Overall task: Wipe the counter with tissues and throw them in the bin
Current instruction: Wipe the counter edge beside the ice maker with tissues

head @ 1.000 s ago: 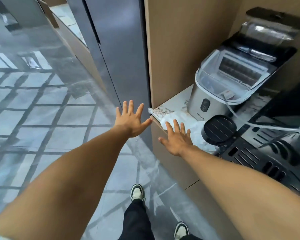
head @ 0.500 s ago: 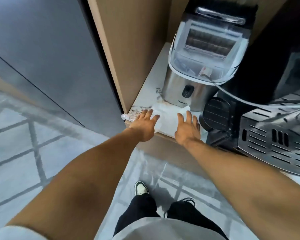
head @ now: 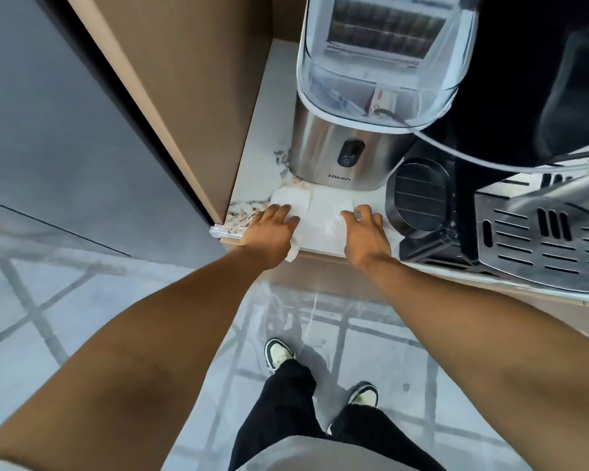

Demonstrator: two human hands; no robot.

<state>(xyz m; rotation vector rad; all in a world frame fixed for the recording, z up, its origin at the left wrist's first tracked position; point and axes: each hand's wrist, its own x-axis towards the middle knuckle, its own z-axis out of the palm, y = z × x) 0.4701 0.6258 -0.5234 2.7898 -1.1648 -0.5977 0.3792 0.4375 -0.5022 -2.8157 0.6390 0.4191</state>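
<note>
Pressing down on the tissues (head: 315,212), the fingers (head: 281,212) of the left hand (head: 269,229) lie loosely spread and flat on the left sheet, while the right hand (head: 366,231) arches its own fingers, slightly parted, onto the right sheet. Neither hand pinches the paper; both rest on top of it. The tissues are white and lie side by side at the front edge of the tabletop (head: 262,154), their long run going left to right along that edge, with one corner hanging over the edge under the left wrist. Their far edge comes close to the foot of the ice maker (head: 347,144), a steel box with a clear domed lid; "Hicon" is printed low on its front, below a dark panel bearing a power symbol. A small red-and-white label shows through the lid, too small to read. Brown specks mark the pale tabletop left of the tissues and around the ice maker's base. Just right of the right hand stands a black machine (head: 422,198) with a slatted round face, and beyond it a slotted metal tray (head: 541,243). A tan panel (head: 191,96) walls the tabletop's left side.
</note>
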